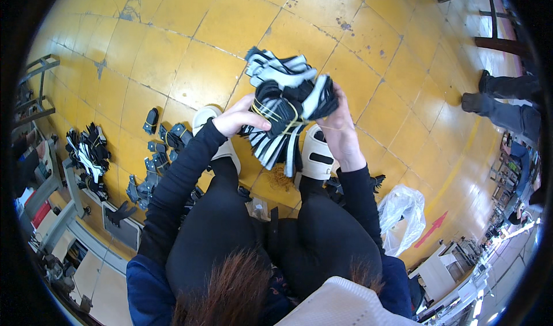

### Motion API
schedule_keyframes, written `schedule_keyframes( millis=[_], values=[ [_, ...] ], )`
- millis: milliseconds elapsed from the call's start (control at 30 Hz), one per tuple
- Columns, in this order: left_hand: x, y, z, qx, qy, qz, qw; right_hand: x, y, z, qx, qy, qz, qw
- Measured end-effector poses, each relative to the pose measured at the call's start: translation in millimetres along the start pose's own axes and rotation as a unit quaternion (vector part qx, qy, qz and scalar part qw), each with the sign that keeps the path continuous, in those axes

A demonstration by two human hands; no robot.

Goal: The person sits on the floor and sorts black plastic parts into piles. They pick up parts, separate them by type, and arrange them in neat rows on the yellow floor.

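Observation:
Between my feet and just above the floor, I hold a bundle of black and white fabric strips (279,104) with yellow rubber bands stretched round its middle. My left hand (245,117) grips its left side, thumb lying over the bands. At its right end my right hand (341,131) is closed round the strips, its fingers partly hidden behind them. One thin band strand runs from the bundle toward the right hand. The strip ends fan out above and below. Under the bundle, a heap of yellow rubber bands (281,179) lies on the floor by my right white shoe (317,153).
Left of my legs lie several small black bundles (151,173), and farther left a pile of black and white strips (91,153). A clear plastic bag (403,213) rests by my right knee. Metal frames (69,205) stand at the left. Another person's legs (507,101) show at far right.

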State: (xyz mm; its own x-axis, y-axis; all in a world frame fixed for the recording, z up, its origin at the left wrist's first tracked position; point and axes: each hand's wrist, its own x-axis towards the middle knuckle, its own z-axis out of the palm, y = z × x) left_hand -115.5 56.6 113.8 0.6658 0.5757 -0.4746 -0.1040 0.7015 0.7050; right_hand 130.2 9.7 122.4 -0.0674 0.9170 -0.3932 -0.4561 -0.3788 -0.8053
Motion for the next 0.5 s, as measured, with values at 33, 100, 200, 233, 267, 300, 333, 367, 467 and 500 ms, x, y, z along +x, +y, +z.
schedule_keyframes(
  millis=[33, 100, 200, 233, 267, 300, 333, 367, 467, 500],
  values=[
    [-1, 1, -5, 0.044, -0.025, -0.012, 0.999, 4, 0, 4, -0.073, -0.028, 0.012, 0.997],
    [-3, 14, -2, 0.143, -0.071, 0.001, 0.987, 21, -8, -4, -0.195, -0.127, 0.017, 0.973],
    [6, 20, -1, 0.217, -0.207, -0.080, 0.951, 34, -22, -9, -0.226, -0.245, 0.083, 0.939],
    [8, 13, -2, 0.256, -0.245, -0.099, 0.930, 38, -22, -5, -0.232, -0.265, 0.104, 0.930],
    [8, 6, 1, 0.256, -0.260, -0.095, 0.926, 41, -22, 0, -0.218, -0.303, 0.103, 0.922],
    [10, -1, 2, 0.225, -0.292, -0.169, 0.914, 43, -23, 7, -0.204, -0.340, 0.102, 0.912],
    [12, 2, 7, 0.217, -0.303, -0.213, 0.903, 43, -26, 16, -0.222, -0.363, 0.095, 0.900],
    [8, 4, 8, 0.205, -0.310, -0.258, 0.892, 39, -31, 31, -0.220, -0.377, 0.112, 0.893],
    [12, -4, 8, 0.207, -0.303, -0.235, 0.900, 30, -45, 51, -0.360, -0.452, -0.020, 0.816],
    [21, -14, 1, 0.232, -0.345, -0.232, 0.880, 23, -49, 53, -0.334, -0.476, -0.044, 0.812]
  ],
)
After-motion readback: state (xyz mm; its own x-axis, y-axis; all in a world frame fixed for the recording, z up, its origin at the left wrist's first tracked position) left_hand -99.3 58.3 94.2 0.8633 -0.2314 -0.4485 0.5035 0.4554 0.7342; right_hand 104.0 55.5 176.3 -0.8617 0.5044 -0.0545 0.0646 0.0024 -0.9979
